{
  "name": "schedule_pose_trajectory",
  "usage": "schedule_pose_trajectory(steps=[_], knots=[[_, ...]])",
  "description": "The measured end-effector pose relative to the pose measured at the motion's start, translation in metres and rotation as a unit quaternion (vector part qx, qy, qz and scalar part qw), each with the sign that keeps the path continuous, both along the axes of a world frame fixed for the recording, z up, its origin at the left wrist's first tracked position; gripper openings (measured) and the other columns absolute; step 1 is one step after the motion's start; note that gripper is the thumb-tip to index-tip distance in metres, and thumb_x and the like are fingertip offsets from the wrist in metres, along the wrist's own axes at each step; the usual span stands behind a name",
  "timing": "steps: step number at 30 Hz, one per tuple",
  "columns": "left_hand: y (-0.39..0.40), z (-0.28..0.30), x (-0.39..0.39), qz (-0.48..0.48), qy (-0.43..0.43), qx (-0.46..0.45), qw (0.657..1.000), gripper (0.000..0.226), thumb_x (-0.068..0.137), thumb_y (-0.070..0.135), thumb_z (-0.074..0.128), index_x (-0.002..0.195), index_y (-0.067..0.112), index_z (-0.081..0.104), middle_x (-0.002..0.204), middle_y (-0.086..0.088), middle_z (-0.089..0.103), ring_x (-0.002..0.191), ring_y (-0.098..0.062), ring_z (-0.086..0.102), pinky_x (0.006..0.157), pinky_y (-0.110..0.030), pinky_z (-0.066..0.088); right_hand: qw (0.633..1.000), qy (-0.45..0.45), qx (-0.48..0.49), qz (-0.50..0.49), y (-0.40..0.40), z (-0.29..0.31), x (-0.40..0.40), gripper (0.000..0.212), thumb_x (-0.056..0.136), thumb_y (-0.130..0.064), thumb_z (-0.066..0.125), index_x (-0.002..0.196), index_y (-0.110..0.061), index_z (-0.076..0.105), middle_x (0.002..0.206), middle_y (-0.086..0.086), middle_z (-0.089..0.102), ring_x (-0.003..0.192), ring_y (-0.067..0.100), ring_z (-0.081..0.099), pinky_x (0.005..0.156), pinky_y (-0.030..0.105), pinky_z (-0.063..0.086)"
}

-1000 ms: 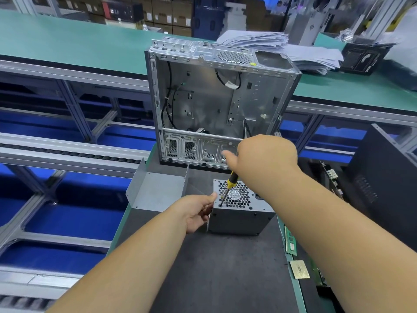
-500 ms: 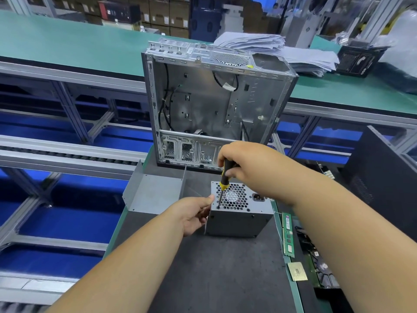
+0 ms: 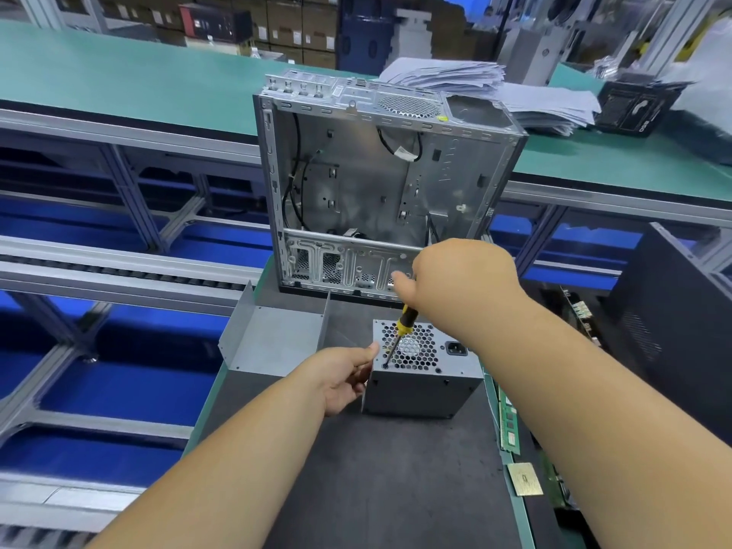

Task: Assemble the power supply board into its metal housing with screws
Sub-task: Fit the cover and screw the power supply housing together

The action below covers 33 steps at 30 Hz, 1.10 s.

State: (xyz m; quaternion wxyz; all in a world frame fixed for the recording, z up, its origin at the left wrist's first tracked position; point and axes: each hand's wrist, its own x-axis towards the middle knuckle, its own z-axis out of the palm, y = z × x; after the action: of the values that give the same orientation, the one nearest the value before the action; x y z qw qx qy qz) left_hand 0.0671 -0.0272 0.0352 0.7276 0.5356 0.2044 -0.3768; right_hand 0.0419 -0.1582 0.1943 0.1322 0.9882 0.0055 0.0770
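The right hand [image 3: 461, 283] has tilted the screwdriver [image 3: 397, 335] more steeply than before, its tip now seated at the near-left corner of the power supply [image 3: 426, 374] grille, close beside the left hand [image 3: 342, 376].

The right hand [image 3: 459, 279] grips a yellow-and-black screwdriver [image 3: 396, 338], its tip on the near-left corner of the power supply box [image 3: 427, 386]. The left hand [image 3: 340, 374] holds the box's left side. Both sit on a dark surface [image 3: 380, 469], with an open computer case [image 3: 380, 192] standing behind.
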Motion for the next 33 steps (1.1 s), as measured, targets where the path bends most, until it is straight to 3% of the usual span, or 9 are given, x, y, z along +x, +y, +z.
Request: schedule_pose_trajectory(steps=[2,5,10,14,17,24,28,31,33], knots=[[0.0,0.0,0.0,0.002,0.0,-0.002,1.0,0.024,0.089,0.018,0.07,0.069,0.014,0.057,0.044,0.007,0.052,0.039,-0.005,0.043,0.055,-0.021,0.03,0.999,-0.012,0.033,0.014,-0.002,-0.005,-0.001,0.046,0.098,-0.051,0.035,0.069,-0.017,0.046,0.063,-0.003,0.044,0.054,0.019,0.044,0.048,0.025,0.027],[-0.001,-0.001,0.0,0.001,-0.001,-0.004,1.0,0.026,0.089,0.018,0.07,0.068,0.014,0.056,0.044,0.006,0.052,0.042,-0.006,0.043,0.055,-0.021,0.031,0.967,0.079,0.227,0.084,-0.009,-0.005,-0.005,0.011,0.098,-0.036,0.046,0.098,-0.025,0.048,0.084,-0.008,0.05,0.07,0.016,0.054,0.055,0.033,0.041],[-0.001,-0.001,0.001,0.002,-0.001,-0.016,1.0,0.028,0.089,0.018,0.07,0.065,0.015,0.056,0.046,0.006,0.054,0.041,-0.005,0.045,0.056,-0.022,0.03,0.889,0.077,0.418,0.172,-0.014,-0.01,-0.013,0.019,0.093,-0.02,0.063,0.099,-0.037,0.057,0.088,-0.013,0.062,0.081,0.0,0.059,0.067,0.016,0.047],[0.0,-0.001,0.001,0.004,-0.003,-0.015,1.0,0.028,0.088,0.019,0.071,0.065,0.015,0.056,0.046,0.006,0.053,0.045,-0.006,0.044,0.057,-0.021,0.031,0.891,0.116,0.411,0.155,-0.018,-0.013,-0.015,0.029,0.096,-0.01,0.056,0.105,-0.038,0.055,0.094,-0.013,0.066,0.085,0.0,0.06,0.065,0.015,0.048],[0.0,-0.002,0.001,0.004,-0.003,-0.017,1.0,0.027,0.089,0.018,0.07,0.065,0.015,0.057,0.046,0.006,0.054,0.04,-0.005,0.045,0.057,-0.021,0.031,0.887,0.119,0.421,0.145,-0.019,-0.011,-0.015,0.036,0.094,-0.007,0.059,0.106,-0.041,0.057,0.1,-0.014,0.068,0.092,0.001,0.063,0.081,0.027,0.053],[0.001,-0.002,-0.001,0.002,-0.004,-0.019,1.0,0.027,0.089,0.018,0.069,0.065,0.015,0.057,0.045,0.007,0.054,0.036,-0.003,0.046,0.055,-0.021,0.029,0.9,0.082,0.409,0.125,-0.021,-0.011,-0.011,0.028,0.086,-0.011,0.071,0.103,-0.032,0.062,0.095,-0.013,0.07,0.091,0.004,0.065,0.087,0.034,0.053],[0.001,-0.001,-0.001,0.001,-0.005,-0.015,1.0,0.027,0.09,0.019,0.069,0.066,0.016,0.056,0.045,0.007,0.053,0.035,-0.003,0.045,0.055,-0.021,0.029,0.925,0.045,0.361,0.114,-0.019,-0.011,-0.013,0.019,0.085,-0.022,0.073,0.099,-0.026,0.061,0.086,-0.011,0.069,0.082,0.005,0.064,0.075,0.026,0.053],[0.0,0.0,-0.001,0.002,-0.002,-0.011,1.0,0.028,0.09,0.019,0.069,0.066,0.016,0.056,0.045,0.007,0.053,0.035,-0.003,0.045,0.055,-0.021,0.029,0.943,0.012,0.315,0.109,-0.012,-0.012,-0.014,0.026,0.083,-0.032,0.075,0.086,-0.021,0.052,0.068,-0.012,0.061,0.064,-0.001,0.057,0.052,0.012,0.038],[0.0,0.0,-0.001,0.001,-0.001,-0.006,1.0,0.029,0.09,0.02,0.069,0.065,0.017,0.055,0.044,0.007,0.052,0.034,-0.003,0.044,0.056,-0.021,0.029,0.947,-0.013,0.307,0.096,-0.006,-0.017,-0.016,0.037,0.081,-0.04,0.075,0.077,-0.023,0.043,0.065,-0.009,0.054,0.061,0.007,0.052,0.051,0.022,0.038]])
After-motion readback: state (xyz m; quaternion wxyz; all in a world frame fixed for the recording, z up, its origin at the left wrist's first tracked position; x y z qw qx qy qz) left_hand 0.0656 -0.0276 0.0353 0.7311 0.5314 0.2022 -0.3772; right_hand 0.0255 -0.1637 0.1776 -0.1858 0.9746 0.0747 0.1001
